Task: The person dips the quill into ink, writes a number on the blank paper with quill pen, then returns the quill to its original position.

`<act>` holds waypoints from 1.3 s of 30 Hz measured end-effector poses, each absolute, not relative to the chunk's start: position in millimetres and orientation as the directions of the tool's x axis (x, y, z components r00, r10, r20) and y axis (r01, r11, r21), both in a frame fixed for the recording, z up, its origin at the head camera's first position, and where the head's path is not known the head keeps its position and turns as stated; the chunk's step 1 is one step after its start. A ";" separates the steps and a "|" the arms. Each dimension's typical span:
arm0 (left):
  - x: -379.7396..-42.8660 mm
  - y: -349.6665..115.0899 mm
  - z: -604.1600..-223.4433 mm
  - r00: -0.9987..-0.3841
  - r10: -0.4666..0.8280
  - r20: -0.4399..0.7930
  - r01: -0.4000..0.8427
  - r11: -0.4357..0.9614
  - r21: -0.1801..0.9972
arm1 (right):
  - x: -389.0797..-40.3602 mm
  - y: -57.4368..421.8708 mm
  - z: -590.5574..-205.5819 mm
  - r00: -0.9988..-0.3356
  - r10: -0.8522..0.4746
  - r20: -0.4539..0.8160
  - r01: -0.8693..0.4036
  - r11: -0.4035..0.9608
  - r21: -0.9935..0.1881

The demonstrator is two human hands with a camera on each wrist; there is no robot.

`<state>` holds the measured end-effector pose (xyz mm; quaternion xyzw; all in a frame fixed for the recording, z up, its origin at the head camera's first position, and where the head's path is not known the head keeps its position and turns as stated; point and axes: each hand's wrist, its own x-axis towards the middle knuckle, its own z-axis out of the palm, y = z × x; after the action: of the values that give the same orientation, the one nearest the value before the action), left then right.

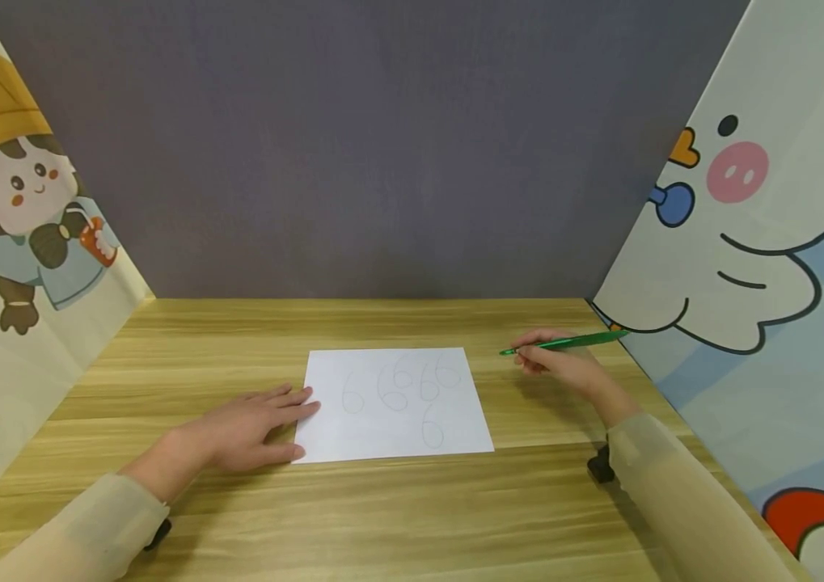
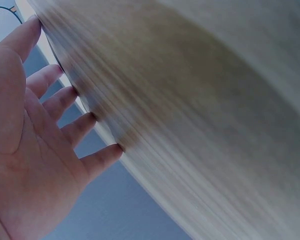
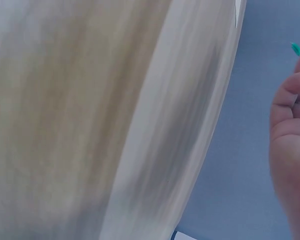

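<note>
A white sheet of paper (image 1: 382, 432) lies on the wooden table, with several looping marks shaped like the digit 6 drawn faintly on it. My left hand (image 1: 255, 428) rests at the sheet's left edge, its spread fingertips on the paper and the table. In the left wrist view, the left hand (image 2: 40, 130) shows its palm and extended fingers. Off the paper's right side, my right hand (image 1: 560, 360) pinches a slim green pen (image 1: 586, 340), its tip pointing left toward the sheet. In the right wrist view the right hand (image 3: 292, 120) is partly cut off, with the green tip (image 3: 296, 49) showing above it.
The wood-grain table (image 1: 397, 517) runs back to a dark grey panel (image 1: 382, 162). A cartoon-printed wall (image 1: 77, 299) stands on the left and another printed wall (image 1: 761, 388) on the right. Small black devices (image 1: 600, 465) sit at both wrists.
</note>
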<state>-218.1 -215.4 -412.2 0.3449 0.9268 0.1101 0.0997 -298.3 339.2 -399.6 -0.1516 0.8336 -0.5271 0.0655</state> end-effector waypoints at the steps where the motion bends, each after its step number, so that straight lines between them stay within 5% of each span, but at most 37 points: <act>1: -218.1 -215.6 -412.1 -0.743 0.660 -0.112 0.616 0.739 0.273 | -297.6 338.5 -399.3 -0.943 -0.329 0.048 -0.184 0.396 -0.900; 18: -218.2 -217.3 -412.4 -0.742 0.661 -0.111 0.616 0.738 0.276 | -294.7 305.0 -404.0 -0.970 -0.241 -0.006 -0.080 0.342 -0.936; 39: -218.3 -215.4 -410.1 -0.744 0.656 -0.130 0.605 0.743 0.286 | -302.4 245.7 -410.7 -0.953 -0.303 -0.002 -0.104 0.333 -0.937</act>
<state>-218.3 -215.4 -410.1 0.3402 0.9268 0.1135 0.1118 -302.4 245.7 -410.7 -0.1253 0.8115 -0.5638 0.0883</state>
